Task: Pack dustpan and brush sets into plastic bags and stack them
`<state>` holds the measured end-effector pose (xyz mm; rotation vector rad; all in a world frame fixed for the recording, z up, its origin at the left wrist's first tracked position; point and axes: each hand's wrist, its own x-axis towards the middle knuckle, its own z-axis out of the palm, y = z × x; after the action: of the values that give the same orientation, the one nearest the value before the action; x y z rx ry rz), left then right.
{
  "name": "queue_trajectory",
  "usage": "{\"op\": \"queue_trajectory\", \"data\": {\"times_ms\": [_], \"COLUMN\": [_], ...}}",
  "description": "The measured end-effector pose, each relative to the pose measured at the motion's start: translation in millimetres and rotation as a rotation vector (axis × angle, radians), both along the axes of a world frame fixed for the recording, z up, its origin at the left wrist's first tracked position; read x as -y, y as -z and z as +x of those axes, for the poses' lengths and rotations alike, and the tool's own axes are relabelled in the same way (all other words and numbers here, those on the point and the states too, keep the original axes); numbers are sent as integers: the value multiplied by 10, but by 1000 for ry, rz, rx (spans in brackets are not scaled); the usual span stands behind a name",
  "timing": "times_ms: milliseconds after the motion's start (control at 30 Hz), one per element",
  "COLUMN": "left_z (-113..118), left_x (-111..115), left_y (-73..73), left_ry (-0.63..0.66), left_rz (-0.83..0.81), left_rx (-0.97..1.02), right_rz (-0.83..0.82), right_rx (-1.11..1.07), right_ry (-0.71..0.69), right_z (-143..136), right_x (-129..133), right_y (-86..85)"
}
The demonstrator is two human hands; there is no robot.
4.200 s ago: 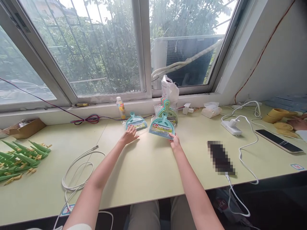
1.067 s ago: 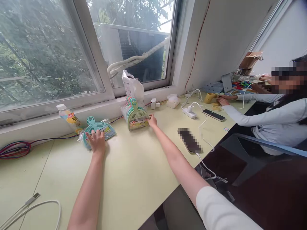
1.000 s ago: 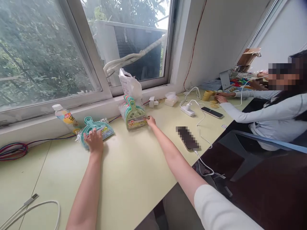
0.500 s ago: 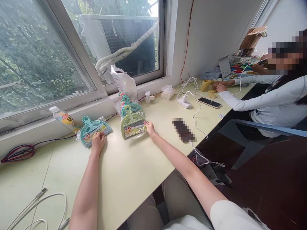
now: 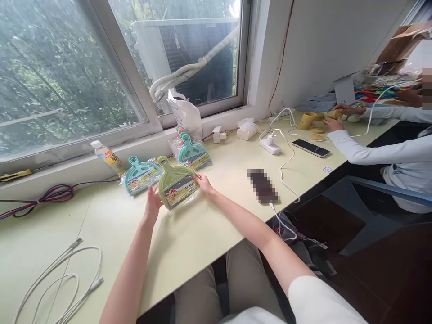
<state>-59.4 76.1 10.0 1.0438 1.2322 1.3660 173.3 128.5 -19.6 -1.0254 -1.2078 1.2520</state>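
My right hand [image 5: 204,183] grips the right edge of a green dustpan set [image 5: 178,182] in clear wrapping, raised a little over the pale table [image 5: 189,252]. At the set's lower left edge is my left hand [image 5: 154,202], its fingers apart; whether they touch the set is hard to tell. Behind and to the left lies a teal dustpan set [image 5: 140,174], also wrapped. Further back, by the window sill, a stack of wrapped dustpan sets [image 5: 192,152] has a teal one in front.
A bottle [image 5: 107,156] leans by the sill. White cables [image 5: 72,270] lie front left. To the right are a blurred dark object [image 5: 262,185], a phone [image 5: 310,148], a power strip [image 5: 270,145] and a tissue pack [image 5: 247,129]. Another person's hands [image 5: 334,119] hold yellowish pieces.
The green set has come away from the stack, toward the left and nearer to me, in my right hand. My left hand has left the teal set and opened beside the green one.
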Motion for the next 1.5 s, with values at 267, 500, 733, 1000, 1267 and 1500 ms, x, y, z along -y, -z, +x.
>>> {"op": "queue_trajectory", "data": {"times_ms": [267, 500, 733, 1000, 1267, 1500], "left_z": [257, 175, 136, 163, 47, -845], "left_x": [177, 194, 242, 253, 184, 406], "left_y": [190, 216, 184, 148, 115, -214], "left_ry": [-113, -82, -29, 122, -257, -622], "left_rz": [-4, 106, 25, -49, -49, -56], "left_rx": [169, 223, 261, 204, 74, -81], "right_rz": [573, 381, -44, -99, -69, -64], "right_rx": [749, 686, -5, -207, -186, -155], "right_ry": [239, -101, -116, -82, -163, -185], "right_z": [77, -95, -50, -46, 19, 321], "right_x": [332, 362, 235, 314, 330, 229], "right_y": [-216, -118, -81, -94, -223, -302]}}
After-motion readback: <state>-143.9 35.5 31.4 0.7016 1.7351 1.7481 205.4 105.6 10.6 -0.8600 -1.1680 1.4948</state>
